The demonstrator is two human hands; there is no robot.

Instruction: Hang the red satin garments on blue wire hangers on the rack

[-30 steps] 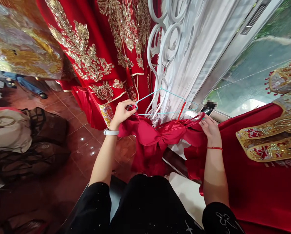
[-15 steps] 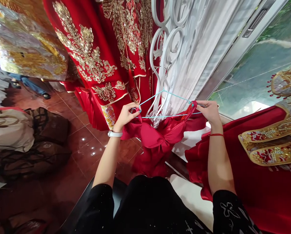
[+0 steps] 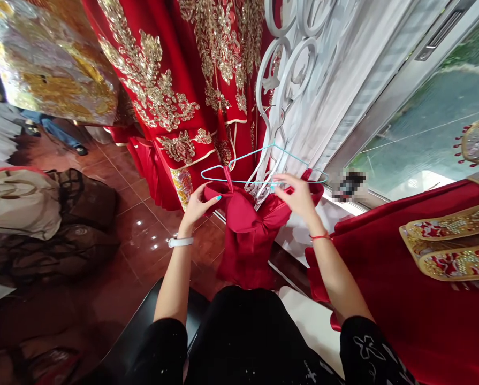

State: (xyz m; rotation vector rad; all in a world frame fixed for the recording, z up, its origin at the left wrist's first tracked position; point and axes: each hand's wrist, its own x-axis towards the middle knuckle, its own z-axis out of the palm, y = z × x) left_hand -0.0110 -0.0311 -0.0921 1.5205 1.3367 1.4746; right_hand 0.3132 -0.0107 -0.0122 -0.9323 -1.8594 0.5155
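A dark red dress (image 3: 247, 214) with a gathered bodice hangs from a thin light-blue hanger (image 3: 250, 156). Its straps loop over the hanger's shoulders. At the dress's left sleeve, my left hand (image 3: 196, 206) has the cloth between thumb and fingers. My right hand (image 3: 297, 197) is over the right side of the bodice, fingers bent and apart, tips close to the hanger's lower bar; whether they touch it I cannot tell. The hanger's metal hook is up against a white scrollwork metal rack (image 3: 265, 88).
Red garments with gold beading (image 3: 151, 80) hang behind on the left. Another red embroidered garment (image 3: 403, 289) is at right, beside a sliding glass door (image 3: 419, 128). Bags (image 3: 26, 206) lie on the tiled floor (image 3: 143, 230) at left. A black seat edge is below.
Both hands have left the strap ends at the hanger. My left hand has dropped to the sleeve; my right hand has moved left over the bodice. The hanger's ends now show.
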